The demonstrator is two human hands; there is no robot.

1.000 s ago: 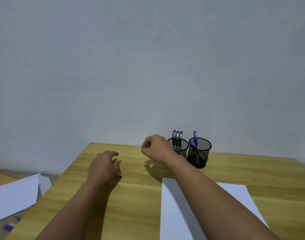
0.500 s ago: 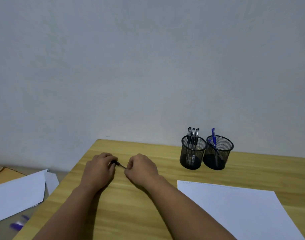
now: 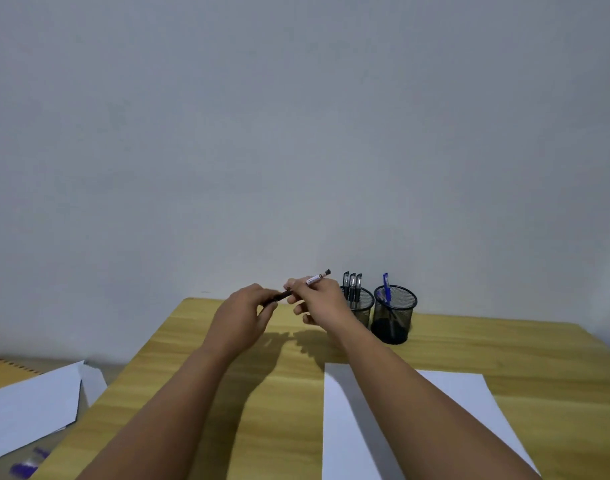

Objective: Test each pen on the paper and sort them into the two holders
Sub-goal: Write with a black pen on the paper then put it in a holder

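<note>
Aloft, both hands (image 3: 282, 308) pinch slim black pen (image 3: 308, 281).

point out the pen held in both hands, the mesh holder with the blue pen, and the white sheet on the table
black pen with white label (image 3: 313, 280), head view, on its labelled barrel
black mesh holder with blue pen (image 3: 395, 313), head view, on its front wall
white paper sheet (image 3: 345, 427), head view, on its bare left part
</note>
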